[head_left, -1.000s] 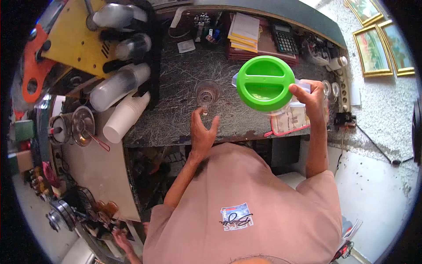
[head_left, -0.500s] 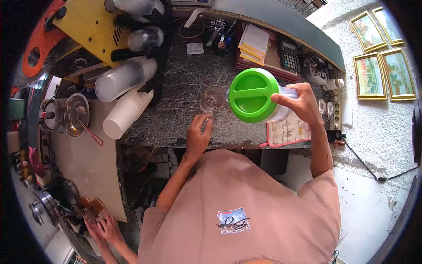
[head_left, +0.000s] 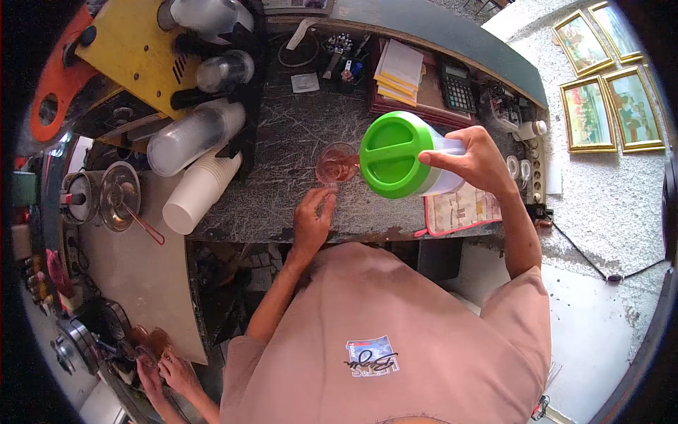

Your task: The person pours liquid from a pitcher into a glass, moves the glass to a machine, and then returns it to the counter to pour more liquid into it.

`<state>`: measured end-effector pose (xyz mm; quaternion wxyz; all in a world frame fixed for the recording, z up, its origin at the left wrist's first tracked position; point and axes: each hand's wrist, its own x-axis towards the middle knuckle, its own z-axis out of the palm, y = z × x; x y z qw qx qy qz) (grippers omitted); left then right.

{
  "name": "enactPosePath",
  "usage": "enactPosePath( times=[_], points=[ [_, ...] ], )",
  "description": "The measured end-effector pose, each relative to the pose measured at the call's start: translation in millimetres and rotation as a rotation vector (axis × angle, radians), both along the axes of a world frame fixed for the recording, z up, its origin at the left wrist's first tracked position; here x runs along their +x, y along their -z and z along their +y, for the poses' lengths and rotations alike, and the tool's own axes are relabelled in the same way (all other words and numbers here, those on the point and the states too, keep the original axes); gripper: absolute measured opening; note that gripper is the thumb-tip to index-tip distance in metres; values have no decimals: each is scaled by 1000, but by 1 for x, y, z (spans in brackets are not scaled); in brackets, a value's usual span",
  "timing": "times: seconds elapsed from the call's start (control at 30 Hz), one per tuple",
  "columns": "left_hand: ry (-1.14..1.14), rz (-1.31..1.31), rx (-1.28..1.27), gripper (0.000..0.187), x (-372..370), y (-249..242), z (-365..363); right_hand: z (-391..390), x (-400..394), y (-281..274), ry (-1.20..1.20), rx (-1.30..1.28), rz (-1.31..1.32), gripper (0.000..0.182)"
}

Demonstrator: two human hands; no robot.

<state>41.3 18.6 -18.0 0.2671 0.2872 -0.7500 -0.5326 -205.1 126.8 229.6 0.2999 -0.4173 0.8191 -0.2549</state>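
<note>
My right hand (head_left: 480, 161) is closed around the handle of a clear plastic pitcher (head_left: 397, 154) with a green lid, its thumb against the lid's edge. The pitcher tilts left, its spout side over the rim of a clear glass mug (head_left: 336, 165) on the dark counter. Reddish-brown liquid shows inside the mug, and a thin stream seems to run from the pitcher. The fingers of my left hand (head_left: 313, 219) are closed at the mug's near side, on what looks like its handle. Under the pitcher lies a patterned cloth (head_left: 459, 210) with pink edging.
Stacked white paper cups (head_left: 201, 192) and clear plastic cups (head_left: 191, 140) stick out from a rack at left. Behind are papers (head_left: 401, 67), a calculator (head_left: 458, 86) and a pen holder (head_left: 345, 65). At lower left, another person's hands (head_left: 169, 374) work near a machine.
The pitcher has moved slightly left and tilted further. More reddish-brown liquid now shows in the mug. My left hand stays at the mug, and the view has shifted a little.
</note>
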Motion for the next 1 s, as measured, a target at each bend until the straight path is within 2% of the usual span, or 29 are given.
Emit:
enactPosePath(
  times=[1.0],
  points=[
    [31, 0, -4, 19, 1, -7, -5, -2, -3, -25, -101, 79, 132, 53]
  ],
)
